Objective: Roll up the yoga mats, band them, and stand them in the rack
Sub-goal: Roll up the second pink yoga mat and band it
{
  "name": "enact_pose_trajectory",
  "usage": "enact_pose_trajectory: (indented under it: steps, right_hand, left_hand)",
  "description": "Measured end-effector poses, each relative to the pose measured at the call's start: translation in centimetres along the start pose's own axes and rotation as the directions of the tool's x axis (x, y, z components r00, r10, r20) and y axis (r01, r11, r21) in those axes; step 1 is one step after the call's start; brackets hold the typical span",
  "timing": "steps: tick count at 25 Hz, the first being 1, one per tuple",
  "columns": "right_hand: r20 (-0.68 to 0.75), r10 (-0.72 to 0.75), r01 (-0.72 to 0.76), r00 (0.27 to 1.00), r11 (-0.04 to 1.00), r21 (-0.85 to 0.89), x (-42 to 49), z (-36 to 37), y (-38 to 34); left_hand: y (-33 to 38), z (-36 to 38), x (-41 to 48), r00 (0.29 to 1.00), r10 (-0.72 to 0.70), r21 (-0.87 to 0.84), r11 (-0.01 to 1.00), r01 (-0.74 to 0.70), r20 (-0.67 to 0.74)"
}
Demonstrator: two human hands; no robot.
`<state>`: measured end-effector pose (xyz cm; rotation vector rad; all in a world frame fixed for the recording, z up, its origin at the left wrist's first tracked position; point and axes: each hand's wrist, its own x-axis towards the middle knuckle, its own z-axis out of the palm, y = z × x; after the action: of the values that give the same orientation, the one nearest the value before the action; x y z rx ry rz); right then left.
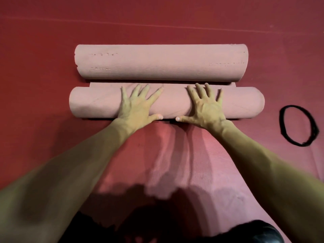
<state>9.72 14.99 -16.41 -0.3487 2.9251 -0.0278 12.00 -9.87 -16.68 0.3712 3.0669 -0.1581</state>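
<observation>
While rolled, pink mat [98, 104] shows textured ridges.

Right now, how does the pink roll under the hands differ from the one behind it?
The near roll has the left hand and right hand pressed on it; the far roll lies untouched. The near roll shows a flat tail along its far side; the far roll shows none. The far roll bears scuff marks; the near roll looks smoother. Both are pink, parallel, unbanded.
</observation>
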Motion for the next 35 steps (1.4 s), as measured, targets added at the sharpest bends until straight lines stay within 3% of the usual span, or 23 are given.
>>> enact_pose_trajectory:
  steps: [3, 6, 10, 18, 24, 28, 32, 35]
  right_hand:
    - [-0.084, -0.071, 0.066, 0.994, 0.996, -0.062, -0.3, 0.0, 0.5]
    - [-0.209, -0.094, 0.086, 0.973, 0.995, -0.046, -1.0, 0.7, 0.7]
    - [-0.262, -0.092, 0.088, 0.961, 0.996, -0.029, -2.4, 1.1, 0.3]
    - [-0.253, -0.162, 0.167, 0.954, 0.986, -0.004, -10.8, 0.8, 1.2]
    - [-0.319, -0.283, 0.286, 0.905, 0.957, -0.039, -14.9, 3.8, -0.2]
    - [-0.319, -0.247, 0.259, 0.915, 0.966, -0.005, -14.7, 3.9, -0.9]
    - [-0.225, -0.248, 0.258, 0.942, 0.966, 0.019, -12.4, 2.7, -0.5]
    - [-0.307, -0.187, 0.207, 0.933, 0.978, 0.035, -12.3, 2.5, -1.2]
  left_hand:
    - [0.5, -0.4, 0.0, 1.0, -0.008, 0.024, 1.0, 0.008, 0.011]
    - [1.1, 0.6, -1.1, 0.996, -0.023, 0.049, 0.998, 0.027, -0.084]
    - [1.9, 0.8, -2.4, 0.99, -0.019, 0.078, 0.997, 0.03, -0.138]
    - [5.4, -1.3, -10.8, 0.991, 0.005, 0.028, 1.0, -0.002, -0.132]
    - [6.1, 0.7, -13.5, 0.997, 0.003, 0.014, 1.0, -0.002, -0.077]
    - [6.5, 1.0, -13.7, 0.99, 0.052, 0.007, 0.999, -0.052, -0.132]
    - [7.7, 1.8, -14.0, 0.961, -0.069, -0.092, 0.995, 0.046, -0.268]
    - [7.5, 1.6, -12.9, 0.963, -0.061, -0.116, 0.993, 0.031, -0.263]
